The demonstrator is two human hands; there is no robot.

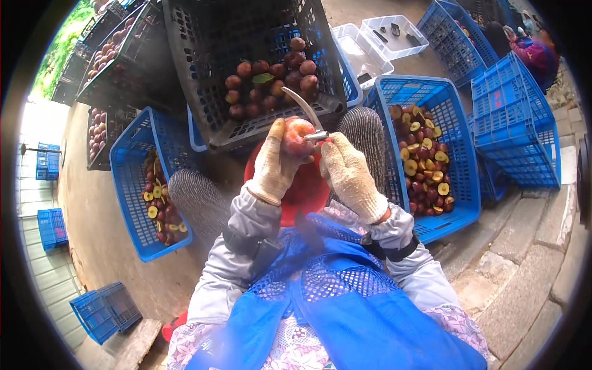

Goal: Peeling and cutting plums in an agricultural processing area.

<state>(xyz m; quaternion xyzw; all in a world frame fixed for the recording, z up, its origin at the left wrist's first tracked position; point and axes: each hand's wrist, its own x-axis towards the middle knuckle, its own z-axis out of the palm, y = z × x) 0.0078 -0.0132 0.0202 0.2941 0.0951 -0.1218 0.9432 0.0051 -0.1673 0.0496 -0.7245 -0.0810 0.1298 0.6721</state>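
Observation:
In my gloved left hand [274, 161] I hold a red plum [297, 137], fingers wrapped round its left side. My gloved right hand [353, 176] is closed on the handle of a small curved knife [303, 105]. Its blade arcs up and left above the plum, and the metal collar sits close against the fruit's right side. Below both hands is a red basin [302, 200] between my knees. Just beyond them a black crate [216, 139] tilts toward me, with whole plums [271, 86] gathered at its near end and a green leaf among them.
Blue crates with cut plums stand on my left [139, 237] and right [465, 213]. Stacked blue crates [515, 117] are farther right, near another person [536, 58]. Clear plastic trays [394, 37] lie beyond. Black crates of plums [117, 74] stand at the far left.

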